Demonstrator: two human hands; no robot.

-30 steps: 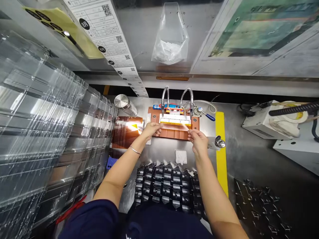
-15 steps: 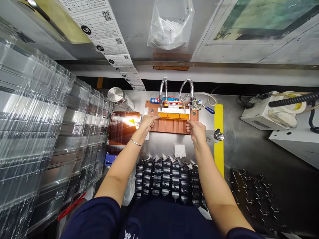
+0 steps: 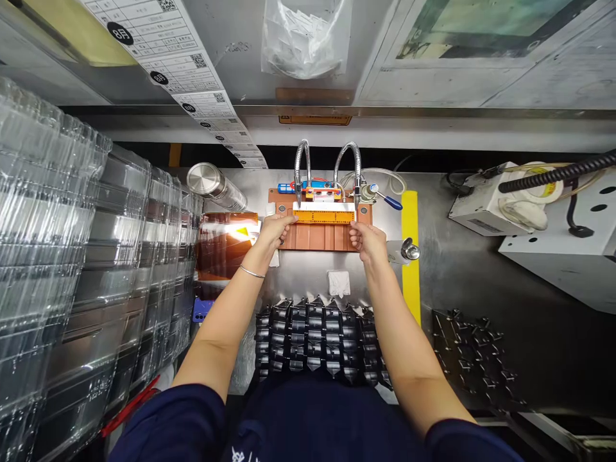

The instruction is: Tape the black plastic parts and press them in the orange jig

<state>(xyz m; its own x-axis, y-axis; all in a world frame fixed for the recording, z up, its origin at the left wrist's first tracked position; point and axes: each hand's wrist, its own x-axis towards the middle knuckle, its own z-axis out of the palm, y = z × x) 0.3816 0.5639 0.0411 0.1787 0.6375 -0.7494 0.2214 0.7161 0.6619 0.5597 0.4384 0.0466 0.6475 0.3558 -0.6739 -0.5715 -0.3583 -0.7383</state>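
Note:
An orange strip with rows of small dark marks (image 3: 323, 217) lies across the copper-coloured fixture (image 3: 317, 239), along a white bar (image 3: 323, 206). My left hand (image 3: 274, 232) pinches the strip's left end between thumb and finger. At the opposite end, my right hand (image 3: 368, 240) has its fingers closed on the strip's right edge. Two bendable metal hoses (image 3: 347, 149) arch over the fixture from behind, their tips close to the strip's ends. A blue-handled lever (image 3: 392, 202) sits at the fixture's back right.
Rows of black moulded parts (image 3: 317, 333) lie between my forearms and body. Stacked clear plastic trays (image 3: 91, 276) rise at left. A steel flask (image 3: 216, 186), amber sheets (image 3: 224, 247), a folded white cloth (image 3: 339, 282) and a white machine (image 3: 495, 199) are around the bench.
The view has shifted, so everything appears slightly further left and higher. Both hands stay at the two ends of the orange strip, which keeps its place on the fixture.

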